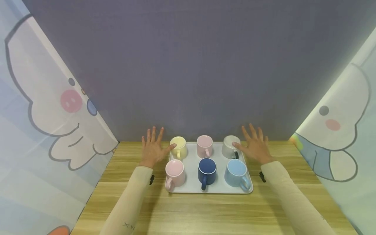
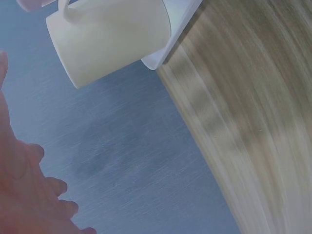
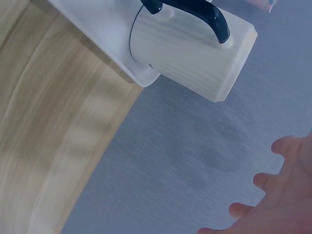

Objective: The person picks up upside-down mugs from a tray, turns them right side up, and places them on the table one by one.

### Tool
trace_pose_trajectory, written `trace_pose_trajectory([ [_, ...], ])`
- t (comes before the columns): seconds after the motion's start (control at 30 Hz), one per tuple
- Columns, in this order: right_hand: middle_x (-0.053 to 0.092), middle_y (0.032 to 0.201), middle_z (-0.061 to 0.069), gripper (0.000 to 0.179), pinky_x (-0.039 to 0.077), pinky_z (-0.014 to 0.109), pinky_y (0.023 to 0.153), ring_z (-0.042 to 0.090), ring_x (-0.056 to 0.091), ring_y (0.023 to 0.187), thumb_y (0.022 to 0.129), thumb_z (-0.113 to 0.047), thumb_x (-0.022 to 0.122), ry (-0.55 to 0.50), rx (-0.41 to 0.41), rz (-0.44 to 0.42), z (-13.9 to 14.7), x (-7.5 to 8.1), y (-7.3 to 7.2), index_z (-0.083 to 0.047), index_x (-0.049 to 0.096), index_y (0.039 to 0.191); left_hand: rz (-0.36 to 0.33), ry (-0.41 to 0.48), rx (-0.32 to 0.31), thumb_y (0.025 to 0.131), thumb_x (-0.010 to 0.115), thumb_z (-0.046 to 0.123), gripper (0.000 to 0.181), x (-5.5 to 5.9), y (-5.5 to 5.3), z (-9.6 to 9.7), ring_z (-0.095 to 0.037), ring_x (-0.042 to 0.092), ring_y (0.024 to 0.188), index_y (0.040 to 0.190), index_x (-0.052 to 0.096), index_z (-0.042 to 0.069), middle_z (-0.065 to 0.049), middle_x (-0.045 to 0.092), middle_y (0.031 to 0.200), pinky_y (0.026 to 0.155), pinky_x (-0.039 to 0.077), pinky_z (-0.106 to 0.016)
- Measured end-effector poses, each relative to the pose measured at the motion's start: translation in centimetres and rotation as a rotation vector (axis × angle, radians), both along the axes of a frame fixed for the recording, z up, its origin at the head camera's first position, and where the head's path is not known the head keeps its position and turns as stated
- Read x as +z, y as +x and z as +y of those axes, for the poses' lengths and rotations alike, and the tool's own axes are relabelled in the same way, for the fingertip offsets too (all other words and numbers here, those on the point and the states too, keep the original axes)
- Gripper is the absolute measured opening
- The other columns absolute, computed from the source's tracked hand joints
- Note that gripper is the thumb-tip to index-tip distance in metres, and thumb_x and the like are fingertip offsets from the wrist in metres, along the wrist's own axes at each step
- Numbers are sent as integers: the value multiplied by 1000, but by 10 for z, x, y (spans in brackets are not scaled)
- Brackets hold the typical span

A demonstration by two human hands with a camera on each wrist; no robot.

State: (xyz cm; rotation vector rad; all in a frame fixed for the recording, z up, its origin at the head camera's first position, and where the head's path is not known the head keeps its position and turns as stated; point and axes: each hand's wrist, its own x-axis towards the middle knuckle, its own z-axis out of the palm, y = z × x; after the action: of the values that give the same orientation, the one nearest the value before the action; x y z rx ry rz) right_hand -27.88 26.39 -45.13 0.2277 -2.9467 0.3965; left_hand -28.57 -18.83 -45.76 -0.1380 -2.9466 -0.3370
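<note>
A white tray (image 1: 191,187) holds two rows of mugs. Its back row has a yellow mug (image 1: 179,148), a pink mug (image 1: 204,146) and a white mug (image 1: 229,147) with a dark handle (image 3: 204,12). In front stand another pink mug (image 1: 175,173), a dark blue mug (image 1: 207,171) and a light blue mug (image 1: 236,173). My left hand (image 1: 154,150), fingers spread, hovers beside the yellow mug at the tray's left. On the right, my other hand (image 1: 256,147) is spread near the white mug, its thumb overlapping that mug in the head view. Neither hand holds anything.
The tray lies on a wooden table (image 1: 199,212) near its back edge, against a grey partition (image 1: 188,71). Cartoon-printed curtains (image 1: 35,147) flank the table on both sides.
</note>
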Motion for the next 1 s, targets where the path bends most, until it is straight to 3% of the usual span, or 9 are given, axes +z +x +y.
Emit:
trace_pose_trajectory([
  [0.3,10,170,22,99,10,87,107,61,6,151,92,-77,47,7,2,17,-7,4,1,-16,20,164,-8,4,-14,87,34,89,104,2,1,-3,-44,-2,159,165,11,25,-16,-3,172,124,4,-68],
  [0.5,16,168,26,99,14,87,107,65,15,147,92,-74,51,1,19,9,-13,3,5,-12,22,163,-28,17,-8,91,34,85,99,-5,5,-8,-48,5,157,165,16,21,-21,5,171,122,7,-71],
  [0.6,22,164,32,101,16,86,107,68,23,142,92,-72,54,-30,19,-47,-12,-3,6,-9,19,163,-34,57,-1,96,34,79,92,-13,9,-9,-51,16,155,164,21,18,-25,16,168,121,13,-72],
  [0.77,35,153,41,101,33,79,104,67,39,134,94,-64,58,-131,11,-191,-9,-14,8,4,22,158,-32,153,9,104,40,60,75,-33,20,-10,-54,41,142,160,33,10,-31,43,154,114,31,-70],
  [0.87,48,145,39,90,44,71,99,59,50,129,96,-56,61,-216,26,-256,-9,-19,9,9,33,151,-59,196,11,105,50,48,64,-48,28,-11,-52,54,131,151,46,4,-30,57,141,110,39,-67],
  [1.0,66,121,28,65,52,57,88,44,64,109,97,-47,64,-284,50,-312,-9,-24,8,7,53,131,-115,263,-23,99,64,28,41,-64,35,-11,-42,66,111,127,65,-1,-23,70,118,99,51,-58],
])
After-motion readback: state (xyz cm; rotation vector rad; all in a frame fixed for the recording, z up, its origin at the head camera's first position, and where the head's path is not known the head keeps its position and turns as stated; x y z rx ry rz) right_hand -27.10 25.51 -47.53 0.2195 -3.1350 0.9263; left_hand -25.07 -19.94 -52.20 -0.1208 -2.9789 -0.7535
